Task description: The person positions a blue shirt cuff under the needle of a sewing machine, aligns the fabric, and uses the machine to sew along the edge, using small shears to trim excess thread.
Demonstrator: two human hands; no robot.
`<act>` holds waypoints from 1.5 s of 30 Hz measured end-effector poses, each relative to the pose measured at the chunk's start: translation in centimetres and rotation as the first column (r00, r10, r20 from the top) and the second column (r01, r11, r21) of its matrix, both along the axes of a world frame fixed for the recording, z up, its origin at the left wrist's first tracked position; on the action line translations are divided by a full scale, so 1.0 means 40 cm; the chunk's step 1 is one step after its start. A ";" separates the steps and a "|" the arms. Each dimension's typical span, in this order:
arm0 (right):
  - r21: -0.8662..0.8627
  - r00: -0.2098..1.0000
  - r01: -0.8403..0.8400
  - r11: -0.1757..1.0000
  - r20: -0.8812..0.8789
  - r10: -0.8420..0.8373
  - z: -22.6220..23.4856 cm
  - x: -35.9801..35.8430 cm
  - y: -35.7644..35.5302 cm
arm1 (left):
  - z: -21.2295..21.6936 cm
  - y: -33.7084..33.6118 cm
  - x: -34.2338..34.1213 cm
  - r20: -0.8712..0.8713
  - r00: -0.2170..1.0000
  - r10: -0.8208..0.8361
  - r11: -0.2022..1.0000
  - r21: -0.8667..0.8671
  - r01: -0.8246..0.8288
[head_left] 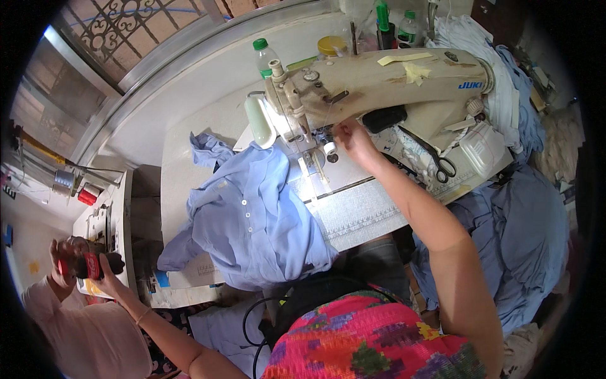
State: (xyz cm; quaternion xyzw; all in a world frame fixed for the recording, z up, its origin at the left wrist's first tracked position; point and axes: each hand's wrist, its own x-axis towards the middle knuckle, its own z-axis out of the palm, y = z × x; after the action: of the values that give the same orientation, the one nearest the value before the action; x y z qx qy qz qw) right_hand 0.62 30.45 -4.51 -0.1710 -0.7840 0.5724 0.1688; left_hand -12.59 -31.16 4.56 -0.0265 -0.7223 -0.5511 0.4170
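At the far left my left hand (pixel 110 280) is wrapped round a dark soft-drink bottle (pixel 93 266) with a red label, held lying on its side. A co-worker's hand (pixel 61 268) is at the bottle's red-cap end. Across the table, my right hand (pixel 355 144) is closed beside the needle area of a beige sewing machine (pixel 391 88); whatever its fingers pinch is too small to make out. A small white round part (pixel 329 148) sits just below those fingers. A light-blue buttoned shirt (pixel 249 215) lies over the table's front left, near the lit presser foot (pixel 310 163).
Black scissors (pixel 435 161) and a clear plastic container (pixel 483 150) lie right of my right hand. Green-capped bottles (pixel 265 58) stand behind the machine. Blue cloth (pixel 505 234) is heaped at the right. The co-worker (pixel 95 338) is close on my left, near another machine table (pixel 120 215).
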 end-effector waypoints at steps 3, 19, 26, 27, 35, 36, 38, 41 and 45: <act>0.130 0.996 0.024 0.991 -0.093 -0.012 -0.013 -0.088 0.035 | -0.018 -0.031 -0.003 -0.001 0.999 0.048 0.999 -0.002 -0.048; 0.473 0.987 0.063 0.879 -0.159 0.015 -0.083 -0.265 0.026 | -0.182 0.223 0.108 0.345 0.907 -0.240 0.949 -0.112 0.294; 0.489 0.980 0.084 0.868 -0.199 0.017 -0.097 -0.279 0.033 | -0.275 0.362 0.164 0.568 0.781 -0.259 0.717 -0.429 0.549; 0.494 0.978 0.093 0.865 -0.209 0.015 -0.096 -0.275 0.040 | -0.276 0.368 0.169 0.552 0.802 -0.229 0.689 -0.490 0.534; 0.562 0.949 0.208 0.801 -0.316 -0.025 -0.069 -0.222 0.154 | -0.296 0.401 0.176 0.387 0.917 -0.099 0.510 -0.772 0.380; 0.574 0.944 0.229 0.786 -0.327 -0.036 -0.066 -0.208 0.169 | -0.296 0.399 0.175 0.387 0.916 -0.111 0.509 -0.769 0.386; 0.600 0.936 0.270 0.753 -0.347 -0.059 -0.062 -0.183 0.201 | -0.296 0.396 0.175 0.387 0.913 -0.130 0.507 -0.765 0.397; 0.655 0.926 0.346 0.671 -0.355 -0.130 -0.055 -0.157 0.248 | -0.295 0.397 0.174 0.392 0.911 -0.131 0.542 -0.741 0.397; 0.778 0.895 0.430 0.458 -0.300 -0.330 -0.076 -0.158 0.300 | -0.291 0.384 0.179 0.377 0.917 -0.130 0.529 -0.756 0.386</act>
State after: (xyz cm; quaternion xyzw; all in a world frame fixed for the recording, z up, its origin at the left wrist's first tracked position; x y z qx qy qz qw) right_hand -5.70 42.46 -7.54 -0.2107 -0.8903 0.0907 0.3933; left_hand -5.41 -15.79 -7.09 -0.2470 -0.9318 -0.2081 0.1653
